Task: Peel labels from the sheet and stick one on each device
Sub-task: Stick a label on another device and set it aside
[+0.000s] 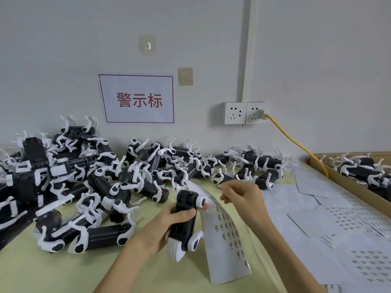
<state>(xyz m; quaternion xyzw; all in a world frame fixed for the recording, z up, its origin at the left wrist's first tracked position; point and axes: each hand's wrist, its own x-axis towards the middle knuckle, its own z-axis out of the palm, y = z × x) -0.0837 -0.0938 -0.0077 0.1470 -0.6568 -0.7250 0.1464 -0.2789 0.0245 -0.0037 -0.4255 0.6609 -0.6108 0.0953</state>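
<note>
My left hand [169, 227] grips a black and white device [186, 220], held upright over the table, and its fingertips also pin the label sheet [228, 240] against the device. The sheet is a long white strip with rows of small dark labels, hanging down toward the table's near edge. My right hand [239, 194] is just right of the device's top, thumb and forefinger pinched at the upper part of the sheet. Whether a label sits between those fingers is too small to tell.
A large heap of the same devices [88, 176] covers the table's left and back. More label sheets [338, 218] lie spread on the right. A cardboard box [359, 187] with devices stands at far right, and a yellow cable [300, 146] runs from the wall socket.
</note>
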